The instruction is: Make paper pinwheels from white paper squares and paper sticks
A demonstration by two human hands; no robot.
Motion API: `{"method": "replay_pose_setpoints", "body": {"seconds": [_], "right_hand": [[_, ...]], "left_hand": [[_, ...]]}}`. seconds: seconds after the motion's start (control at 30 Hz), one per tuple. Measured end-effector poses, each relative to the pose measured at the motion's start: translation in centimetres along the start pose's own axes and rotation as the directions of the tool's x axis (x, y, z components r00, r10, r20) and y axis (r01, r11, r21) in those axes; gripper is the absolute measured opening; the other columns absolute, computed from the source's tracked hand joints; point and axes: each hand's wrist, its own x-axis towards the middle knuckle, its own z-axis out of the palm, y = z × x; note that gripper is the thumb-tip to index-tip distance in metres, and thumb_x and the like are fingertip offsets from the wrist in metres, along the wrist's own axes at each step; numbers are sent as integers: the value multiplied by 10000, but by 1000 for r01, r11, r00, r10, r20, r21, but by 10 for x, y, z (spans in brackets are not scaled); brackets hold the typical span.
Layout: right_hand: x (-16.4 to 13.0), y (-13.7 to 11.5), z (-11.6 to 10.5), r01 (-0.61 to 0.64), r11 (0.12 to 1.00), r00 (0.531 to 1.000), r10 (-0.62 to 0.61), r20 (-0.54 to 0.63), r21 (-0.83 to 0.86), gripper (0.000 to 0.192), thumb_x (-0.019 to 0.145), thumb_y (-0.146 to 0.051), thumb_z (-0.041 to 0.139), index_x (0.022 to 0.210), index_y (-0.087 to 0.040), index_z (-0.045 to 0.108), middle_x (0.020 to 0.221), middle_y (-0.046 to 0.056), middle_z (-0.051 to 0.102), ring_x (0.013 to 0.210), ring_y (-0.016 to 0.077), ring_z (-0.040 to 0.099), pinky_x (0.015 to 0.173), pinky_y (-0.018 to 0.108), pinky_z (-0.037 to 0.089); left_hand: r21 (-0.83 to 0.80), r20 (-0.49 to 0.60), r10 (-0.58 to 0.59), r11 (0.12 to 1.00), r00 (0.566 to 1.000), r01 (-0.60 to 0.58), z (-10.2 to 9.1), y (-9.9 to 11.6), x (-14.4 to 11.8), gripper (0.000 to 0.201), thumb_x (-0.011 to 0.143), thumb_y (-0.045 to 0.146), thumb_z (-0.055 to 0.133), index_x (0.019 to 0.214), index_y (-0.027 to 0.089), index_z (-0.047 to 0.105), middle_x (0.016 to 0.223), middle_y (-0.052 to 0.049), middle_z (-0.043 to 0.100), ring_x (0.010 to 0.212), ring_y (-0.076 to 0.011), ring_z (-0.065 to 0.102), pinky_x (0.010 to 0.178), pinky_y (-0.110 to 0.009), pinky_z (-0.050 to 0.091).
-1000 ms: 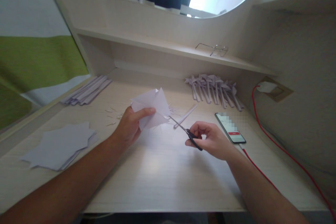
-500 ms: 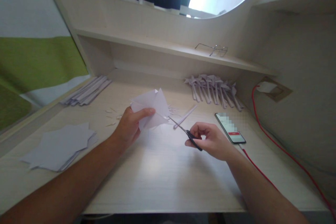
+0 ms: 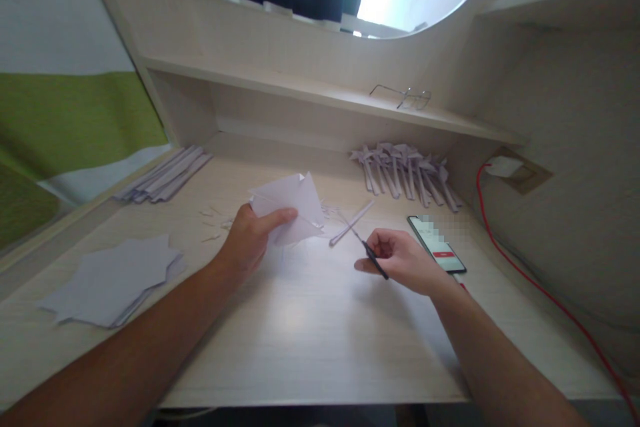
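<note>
The folded white paper [image 3: 293, 208] sits at centre frame, raised just above the desk [image 3: 310, 340]. The left hand [image 3: 250, 243] is closed on its lower left edge, thumb on top. To the right, the right hand [image 3: 403, 260] is curled around the dark handles of the scissors [image 3: 363, 245]; the blades point up and left and stand apart from the paper, beside a loose paper strip [image 3: 353, 221]. Whether the blades are parted cannot be told.

Judged step: between cuts on the folded piece. The next move calls for aligning the blades with the paper edge.

Surroundings: paper scraps [image 3: 215, 220] left of centre, flat sheets [image 3: 113, 277] lower left, strips [image 3: 165, 173] upper left, finished folded pieces [image 3: 407, 170] upper right, phone [image 3: 436, 252] right.
</note>
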Motion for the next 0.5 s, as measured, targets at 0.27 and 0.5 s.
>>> {"method": "replay_pose_setpoints", "body": {"seconds": [0.27, 0.5], "right_hand": [[0, -4, 14, 197, 918, 968, -127, -216, 345, 312, 686, -365, 898, 854, -193, 699, 921, 61, 770, 817, 192, 694, 723, 311, 531], [-4, -1, 26, 172, 940, 978, -127, -165, 294, 294, 640, -267, 889, 762, -186, 634, 759, 11, 715, 683, 153, 647, 668, 293, 526]], "left_hand": [[518, 382, -334, 849, 861, 100, 9, -11, -15, 38, 625, 204, 756, 638, 170, 745, 558, -9, 678, 449, -154, 567, 420, -221, 382], [569, 432, -379, 819, 819, 79, 10, -8, -18, 73, 627, 210, 769, 680, 161, 777, 593, -32, 706, 480, -171, 596, 451, -234, 402]]}}
